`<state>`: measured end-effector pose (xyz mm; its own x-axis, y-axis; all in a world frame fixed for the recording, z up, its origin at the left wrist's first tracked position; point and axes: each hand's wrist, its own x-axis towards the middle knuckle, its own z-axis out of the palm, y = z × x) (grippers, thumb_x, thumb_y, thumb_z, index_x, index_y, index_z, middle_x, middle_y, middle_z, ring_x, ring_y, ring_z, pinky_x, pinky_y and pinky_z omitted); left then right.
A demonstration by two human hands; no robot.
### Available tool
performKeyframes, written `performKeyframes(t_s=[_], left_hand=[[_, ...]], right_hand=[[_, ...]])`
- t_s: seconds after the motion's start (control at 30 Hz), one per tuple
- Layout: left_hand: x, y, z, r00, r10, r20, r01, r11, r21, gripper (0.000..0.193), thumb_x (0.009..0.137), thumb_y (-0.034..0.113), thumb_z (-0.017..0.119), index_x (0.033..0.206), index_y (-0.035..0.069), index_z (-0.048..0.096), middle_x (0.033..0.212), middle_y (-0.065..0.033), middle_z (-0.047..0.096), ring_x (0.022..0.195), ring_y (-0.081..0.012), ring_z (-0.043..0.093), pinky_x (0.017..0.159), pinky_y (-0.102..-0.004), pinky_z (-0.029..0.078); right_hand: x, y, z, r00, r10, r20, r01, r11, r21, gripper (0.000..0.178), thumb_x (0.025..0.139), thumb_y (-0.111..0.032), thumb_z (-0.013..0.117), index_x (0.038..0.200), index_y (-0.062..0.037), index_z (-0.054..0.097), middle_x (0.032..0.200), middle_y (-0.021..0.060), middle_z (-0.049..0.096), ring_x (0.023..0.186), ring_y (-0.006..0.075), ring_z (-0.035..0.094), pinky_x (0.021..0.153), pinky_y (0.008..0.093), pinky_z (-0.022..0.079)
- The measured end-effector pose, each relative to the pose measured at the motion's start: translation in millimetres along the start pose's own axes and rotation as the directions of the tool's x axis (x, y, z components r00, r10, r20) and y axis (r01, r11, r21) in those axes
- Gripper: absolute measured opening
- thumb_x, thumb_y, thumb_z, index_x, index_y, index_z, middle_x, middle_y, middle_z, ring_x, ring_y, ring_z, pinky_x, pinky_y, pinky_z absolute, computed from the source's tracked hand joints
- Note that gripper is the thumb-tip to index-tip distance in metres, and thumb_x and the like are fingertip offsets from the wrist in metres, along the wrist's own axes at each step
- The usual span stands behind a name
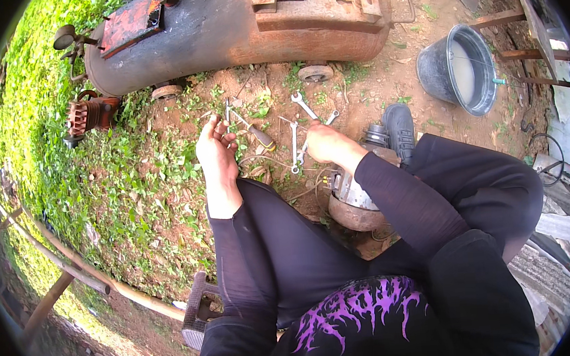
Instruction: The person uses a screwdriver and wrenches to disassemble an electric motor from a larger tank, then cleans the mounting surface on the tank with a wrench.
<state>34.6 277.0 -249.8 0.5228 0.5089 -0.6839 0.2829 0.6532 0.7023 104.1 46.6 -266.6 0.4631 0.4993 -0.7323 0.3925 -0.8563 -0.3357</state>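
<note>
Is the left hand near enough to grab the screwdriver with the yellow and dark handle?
Probably yes: the bare left hand is just left of the screwdriver on the ground, and no tool seems to block the handle, though the hand's height is hard to tell.

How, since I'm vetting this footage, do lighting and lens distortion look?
Head view: fisheye distortion, with black corners and a bowed tan pole at left; head view: sunlit greenery looks very bright, while the dark trousers show little detail; head view: the wrenches read fairly clearly, but the right hand's fingertips are hard to make out.
</note>
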Motion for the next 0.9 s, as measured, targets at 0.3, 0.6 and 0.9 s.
performKeyframes(t_s=[0.3,0.6,0.9], left_hand=[[9.0,-19.4,63.1,0.953,0.298,0.064,-0.302,0.901,0.312,0.033,0.097,0.019,0.061,0.128,0.01,0.063,0.091,0.0004,0.065,0.062,-0.0042,0.053,0.055,-0.0196,0.039],[3.9,-25.8,111.4,0.823,0.45,0.347,-0.568,0.638,0.52,0.088,0.091,-0.005,0.061,0.163,0.016,0.014,0.099,-0.0053,0.061,0.087,-0.0107,0.056,0.082,-0.0246,0.048],[27.3,-32.5,94.4,0.825,0.396,0.403,-0.551,0.721,0.42,0.087,0.092,-0.006,0.056,0.163,0.017,0.01,0.123,-0.0074,0.058,0.104,-0.0131,0.054,0.09,-0.0264,0.045]], right_hand=[[-104.1,-4.8,-172.1,0.833,-0.117,-0.541,0.049,0.989,-0.138,0.027,0.089,-0.012,0.05,0.109,0.0,0.065,0.089,0.0186,0.073,0.085,0.0346,0.073,0.073,0.0456,0.059],[-67.6,5.1,-186.1,0.473,0.027,-0.881,0.213,0.966,0.144,0.022,0.09,-0.012,0.055,0.105,-0.0042,0.07,0.086,0.0165,0.072,0.085,0.0334,0.072,0.073,0.043,0.059],[-68.9,0.5,-184.2,0.56,0.104,-0.822,0.246,0.926,0.285,0.019,0.088,-0.014,0.055,0.093,-0.0058,0.071,0.083,0.0159,0.073,0.079,0.0323,0.073,0.068,0.0418,0.059]])
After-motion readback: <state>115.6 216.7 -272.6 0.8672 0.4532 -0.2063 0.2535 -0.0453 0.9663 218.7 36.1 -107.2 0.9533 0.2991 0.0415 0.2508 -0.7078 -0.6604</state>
